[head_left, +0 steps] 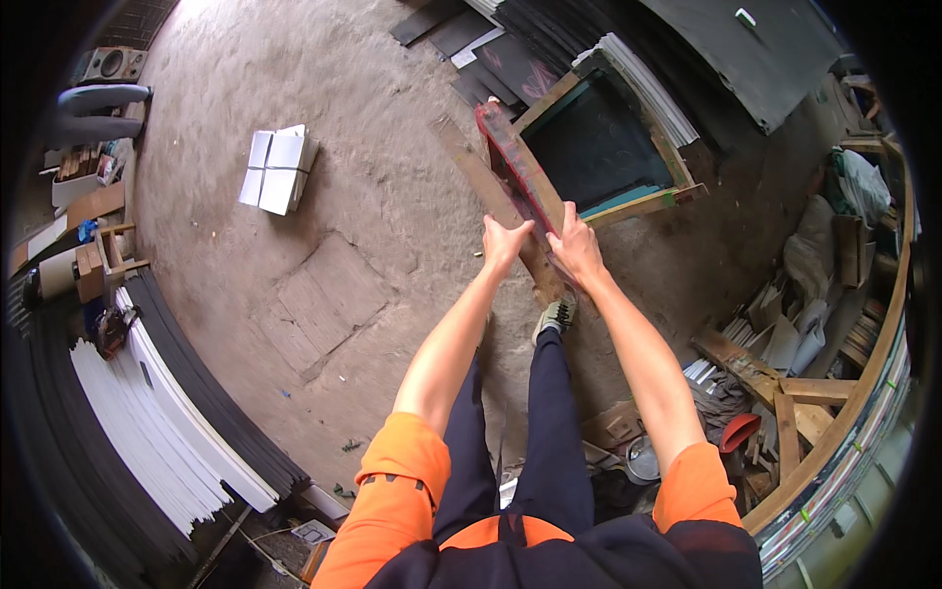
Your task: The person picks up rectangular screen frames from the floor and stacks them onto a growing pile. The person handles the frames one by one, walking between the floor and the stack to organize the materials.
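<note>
In front of me are two long, worn wooden boards, set close together at a narrow angle. My left hand (pixel 505 243) is closed around the left, plain brown board (pixel 481 177), thumb toward the other board. The right board (pixel 520 162) has a red edge, and my right hand (pixel 579 247) grips it near its lower part. The near ends of the boards come down close to my shoe (pixel 554 319); whether they are joined there I cannot tell. Just right of them lies a wood-framed dark panel (pixel 594 137).
A strapped stack of white sheets (pixel 278 169) sits on the concrete floor (pixel 383 88) at left. Dark and white sheet stacks (pixel 147 432) line the lower left. Scrap wood and a timber frame (pixel 824 393) crowd the right. Another person's legs (pixel 103 113) show far left.
</note>
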